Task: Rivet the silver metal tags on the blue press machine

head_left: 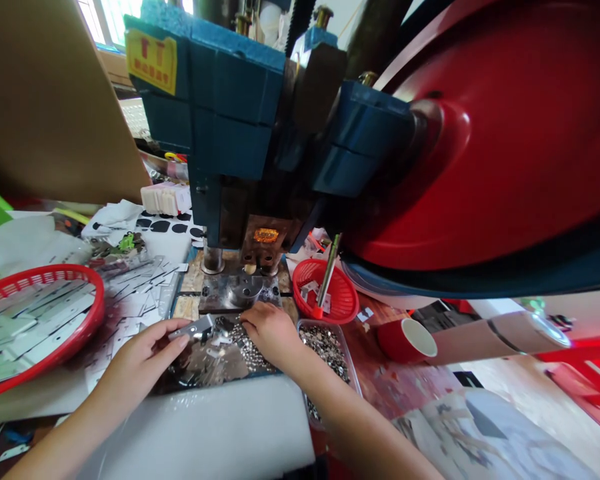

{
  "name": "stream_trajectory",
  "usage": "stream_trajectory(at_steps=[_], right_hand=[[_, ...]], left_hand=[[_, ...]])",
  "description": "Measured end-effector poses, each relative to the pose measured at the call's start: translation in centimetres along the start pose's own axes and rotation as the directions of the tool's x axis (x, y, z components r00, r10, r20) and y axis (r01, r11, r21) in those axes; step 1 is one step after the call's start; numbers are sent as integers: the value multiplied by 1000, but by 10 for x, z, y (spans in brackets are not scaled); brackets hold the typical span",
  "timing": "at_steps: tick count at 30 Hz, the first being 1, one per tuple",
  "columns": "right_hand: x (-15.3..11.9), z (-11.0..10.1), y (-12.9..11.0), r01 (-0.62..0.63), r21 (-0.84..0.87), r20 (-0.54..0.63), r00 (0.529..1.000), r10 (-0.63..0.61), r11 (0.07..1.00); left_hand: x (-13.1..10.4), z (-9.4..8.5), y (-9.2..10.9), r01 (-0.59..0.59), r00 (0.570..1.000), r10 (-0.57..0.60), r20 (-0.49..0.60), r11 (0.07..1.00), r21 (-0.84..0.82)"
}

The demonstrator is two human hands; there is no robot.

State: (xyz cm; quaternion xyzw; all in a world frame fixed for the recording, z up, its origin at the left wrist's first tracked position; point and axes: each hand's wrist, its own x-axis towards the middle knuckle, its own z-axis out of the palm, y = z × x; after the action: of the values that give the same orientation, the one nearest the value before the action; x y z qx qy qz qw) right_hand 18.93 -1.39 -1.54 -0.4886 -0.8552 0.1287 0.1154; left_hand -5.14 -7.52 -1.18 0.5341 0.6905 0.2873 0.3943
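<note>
The left hand pinches a small metal plate between thumb and fingers, just in front of the press die. The right hand rests curled, fingers down, on a heap of small rivets (whether it grips any, I cannot tell), beside a clear tray holding more.

A basket of metal strips lies left of the press die, a small basket and cup to its right
</note>
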Motion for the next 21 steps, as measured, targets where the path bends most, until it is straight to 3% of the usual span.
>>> stream_trajectory(at_steps=[8, 14, 21], right_hand=[[-3, -12, 0, -86, 169, 11, 996, 86, 982], [-6, -9, -5, 3, 182, 79, 997, -17, 983], [-5, -8, -5, 47, 187, 73, 995, -61, 981]], left_hand=[[2, 9, -19, -22, 986, 17, -163, 999, -28], [1, 10, -16, -16, 981, 2, -192, 997, -71], [1, 7, -14, 4, 983, -19, -184, 997, -81]])
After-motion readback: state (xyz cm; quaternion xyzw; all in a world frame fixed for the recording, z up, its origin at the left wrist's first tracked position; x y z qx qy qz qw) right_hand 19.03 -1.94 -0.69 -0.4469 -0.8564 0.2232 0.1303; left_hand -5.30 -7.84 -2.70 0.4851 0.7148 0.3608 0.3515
